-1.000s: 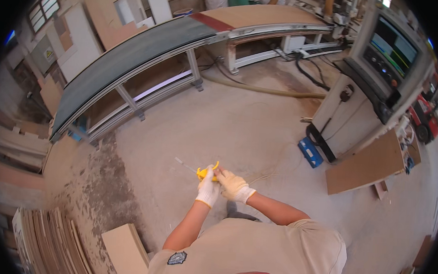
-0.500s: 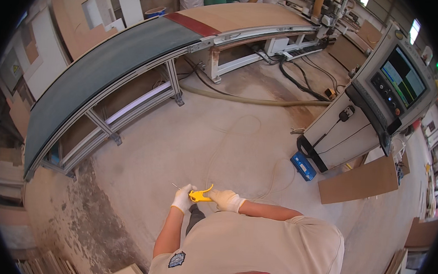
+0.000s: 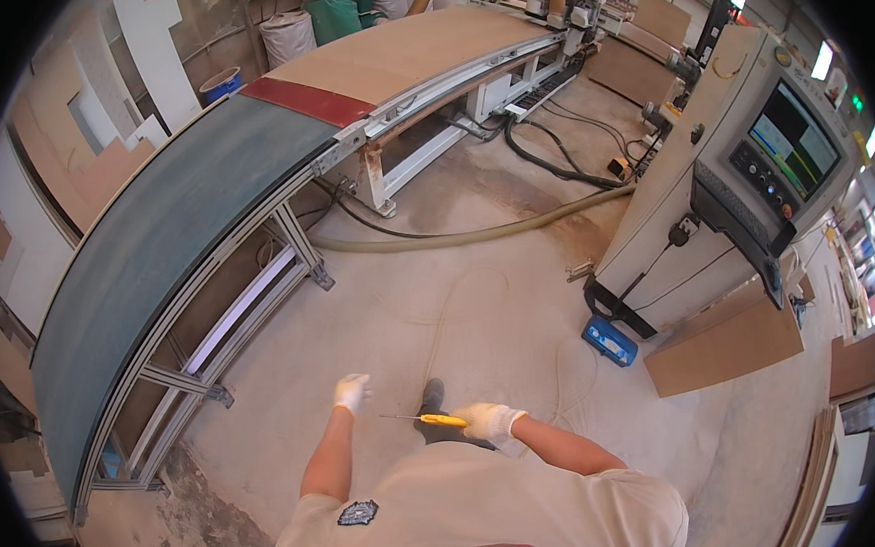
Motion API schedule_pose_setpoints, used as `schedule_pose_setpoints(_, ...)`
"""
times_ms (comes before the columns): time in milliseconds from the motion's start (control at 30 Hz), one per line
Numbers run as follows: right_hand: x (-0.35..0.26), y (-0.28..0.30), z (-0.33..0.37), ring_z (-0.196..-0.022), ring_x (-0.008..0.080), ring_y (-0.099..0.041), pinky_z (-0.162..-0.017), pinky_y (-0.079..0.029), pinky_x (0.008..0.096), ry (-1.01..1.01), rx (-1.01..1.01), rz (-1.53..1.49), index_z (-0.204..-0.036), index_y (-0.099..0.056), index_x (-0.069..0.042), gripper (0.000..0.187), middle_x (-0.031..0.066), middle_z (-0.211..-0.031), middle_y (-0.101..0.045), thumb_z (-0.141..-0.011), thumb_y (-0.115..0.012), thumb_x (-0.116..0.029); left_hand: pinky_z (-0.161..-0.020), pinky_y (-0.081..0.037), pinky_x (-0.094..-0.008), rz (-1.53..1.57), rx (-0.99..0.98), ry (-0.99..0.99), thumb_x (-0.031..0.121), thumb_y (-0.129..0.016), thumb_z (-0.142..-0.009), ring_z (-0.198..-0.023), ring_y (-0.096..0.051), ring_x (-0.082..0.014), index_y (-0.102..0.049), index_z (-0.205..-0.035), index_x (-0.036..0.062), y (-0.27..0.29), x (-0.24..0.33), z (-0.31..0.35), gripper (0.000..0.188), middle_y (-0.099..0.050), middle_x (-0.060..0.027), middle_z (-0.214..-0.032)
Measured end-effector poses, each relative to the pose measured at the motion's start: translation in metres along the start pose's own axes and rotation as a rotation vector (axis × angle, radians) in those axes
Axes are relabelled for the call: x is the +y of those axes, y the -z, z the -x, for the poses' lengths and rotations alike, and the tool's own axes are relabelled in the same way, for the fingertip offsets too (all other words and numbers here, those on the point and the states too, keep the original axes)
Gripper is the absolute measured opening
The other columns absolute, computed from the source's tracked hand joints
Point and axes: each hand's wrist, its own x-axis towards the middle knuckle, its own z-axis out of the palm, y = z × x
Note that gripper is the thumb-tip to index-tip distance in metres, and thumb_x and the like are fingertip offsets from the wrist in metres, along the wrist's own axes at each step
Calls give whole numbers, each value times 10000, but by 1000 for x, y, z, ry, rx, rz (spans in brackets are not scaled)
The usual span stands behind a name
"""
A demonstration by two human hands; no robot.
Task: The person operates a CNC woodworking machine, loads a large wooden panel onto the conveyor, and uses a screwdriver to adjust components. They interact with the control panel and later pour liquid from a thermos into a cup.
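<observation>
A yellow air blow gun [image 3: 441, 420] with a thin metal nozzle is gripped in my right hand [image 3: 489, 420], its nozzle pointing left. The white knitted glove on that hand hides part of its handle. My left hand [image 3: 352, 393], gloved the same way, hangs apart from the gun to the left. Its fingers look curled in, a little blurred, and I see nothing in them. One dark shoe [image 3: 434, 392] shows on the floor just beyond the gun. A thin pale hose [image 3: 558, 381] trails in loops over the concrete.
A long conveyor table with a green belt [image 3: 192, 193] curves along the left, joining a brown-topped machine bed [image 3: 421, 52]. On the right stands a control cabinet [image 3: 662, 207] with a screen. A blue box [image 3: 611, 341] lies by its foot. A thick hose [image 3: 480, 233] crosses the floor.
My left hand has let go of the blow gun and moved left. My right hand has shifted slightly right and down with it. The view has shifted, bringing the conveyor lower and further left.
</observation>
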Motion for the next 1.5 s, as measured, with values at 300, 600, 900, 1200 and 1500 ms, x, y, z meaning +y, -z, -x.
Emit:
schedule_pose_setpoints(300, 31, 163, -99, -1110, 374, -662, -918, -509, 483, 66, 58, 26, -1252, -624, -106, 329, 163, -1176, -709, -983, -597, -294, -863, -579, -449, -1926, 188, -236, 354, -709, -888, -995, -751, -322, -814, -1034, 96, 90, 150, -99, 315, -783, -144, -1065)
schedule_pose_setpoints(600, 48, 253, -164, -1136, 373, -658, -938, -505, 475, -22, 16, -92, -1266, -631, -111, 341, 173, -1208, -706, -993, -589, -311, -911, -572, -510, -165, -151, -38, 294, -661, -969, -981, -723, -332, -718, -1002, 55, 52, 228, -237, 248, -735, -149, -1017)
schedule_pose_setpoints(900, 135, 362, -201, -1197, 379, -639, -981, -497, 473, -333, 71, -256, -1362, -591, -94, 393, 172, -1282, -694, -1037, -503, -298, -824, -571, -430, -187, -278, -32, 313, -663, -978, -919, -725, -265, -732, -1016, 65, -91, 306, -434, 260, -755, -103, -988)
schedule_pose_setpoints(1200, 158, 540, -210, -658, 173, -613, -589, -499, 345, -470, 202, -735, -1218, -628, -80, 293, 74, -913, -698, -974, -593, -238, -807, -568, -422, -272, -409, -62, 332, -667, -974, -888, -720, -226, -735, -985, 98, -252, 520, -556, 244, -757, -82, -966)
schedule_pose_setpoints(1500, 351, 660, -205, -525, 77, -504, -454, -422, 274, -286, 597, -1271, -1128, -620, -75, 186, 36, -973, -705, -945, -590, -88, -826, -589, -430, -360, -518, -84, 391, -640, -1014, -916, -738, -272, -728, -1033, 54, -524, 639, -655, 349, -757, -125, -990)
